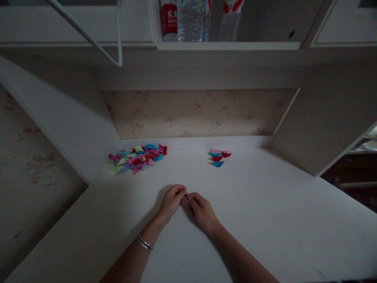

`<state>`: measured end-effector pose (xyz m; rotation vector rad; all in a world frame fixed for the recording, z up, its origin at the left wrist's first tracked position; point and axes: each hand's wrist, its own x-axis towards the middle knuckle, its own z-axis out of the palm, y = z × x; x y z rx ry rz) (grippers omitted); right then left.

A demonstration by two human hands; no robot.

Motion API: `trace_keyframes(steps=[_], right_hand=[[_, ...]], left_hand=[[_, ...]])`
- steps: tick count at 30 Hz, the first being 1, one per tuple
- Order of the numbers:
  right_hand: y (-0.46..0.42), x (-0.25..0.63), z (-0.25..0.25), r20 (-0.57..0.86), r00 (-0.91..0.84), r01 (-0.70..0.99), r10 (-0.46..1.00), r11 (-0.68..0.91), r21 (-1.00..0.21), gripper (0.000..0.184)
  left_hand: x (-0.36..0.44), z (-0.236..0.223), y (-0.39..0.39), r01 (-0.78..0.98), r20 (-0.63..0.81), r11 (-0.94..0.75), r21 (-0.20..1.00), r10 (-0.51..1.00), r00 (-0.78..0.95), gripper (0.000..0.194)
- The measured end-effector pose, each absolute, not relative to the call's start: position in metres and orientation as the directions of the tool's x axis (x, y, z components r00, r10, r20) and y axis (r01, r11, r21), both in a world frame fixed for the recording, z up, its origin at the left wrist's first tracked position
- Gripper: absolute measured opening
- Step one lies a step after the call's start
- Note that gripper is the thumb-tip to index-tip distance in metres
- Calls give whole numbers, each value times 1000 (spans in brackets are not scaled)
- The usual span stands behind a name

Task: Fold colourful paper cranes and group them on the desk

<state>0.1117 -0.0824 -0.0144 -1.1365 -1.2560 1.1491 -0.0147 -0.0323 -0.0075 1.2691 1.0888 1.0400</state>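
My left hand [173, 202] and my right hand [202, 211] meet above the middle of the white desk, fingertips almost touching. Both have their fingers pinched closed. A tiny dark reddish spot shows between the fingertips; what they hold is mostly hidden and too small to name. Beyond my left hand, against the back edge, lies a heap of folded paper pieces [138, 159] in pink, red, blue, green, yellow and purple. Farther back on the right, a smaller group of folded paper pieces [218, 158] in blue, red and pink lies in a short column.
The white desk [265, 220] has side panels left and right and a low ledge at the back. Overhead, a shelf [229, 46] holds several plastic bottles [190, 21]. A bent white rod [88, 37] hangs down at the upper left.
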Motion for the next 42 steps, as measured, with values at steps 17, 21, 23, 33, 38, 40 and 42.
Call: trace_keyframes(steps=[17, 21, 23, 33, 38, 40, 42], right_hand=[[-87, 114, -11, 144, -60, 283, 988, 155, -947, 29], [-87, 114, -11, 132, -84, 325, 988, 152, -934, 33], [-87, 114, -12, 123, -87, 329, 989, 145, -933, 33], [-88, 114, -10, 117, -92, 302, 989, 139, -943, 29], [-88, 114, -13, 120, -84, 280, 989, 139, -950, 28], [-86, 112, -17, 109, -78, 246, 991, 125, -961, 28], [-81, 110, -20, 79, -74, 174, 994, 91, -980, 28]], left_hand=[[-24, -10, -36, 34, -11, 3, 999, 976, 217, 21], [-24, -9, -38, 34, -9, 2, 999, 979, 203, 21], [-24, -8, -38, 34, -12, 6, 999, 978, 206, 21], [-24, -5, -39, 26, -13, 8, 1000, 977, 211, 19], [-25, -6, -39, 15, -13, 10, 1000, 976, 216, 18], [-25, -7, -39, -2, -14, 15, 1000, 976, 215, 18], [-25, -9, -38, -19, -14, 18, 1000, 978, 209, 18]])
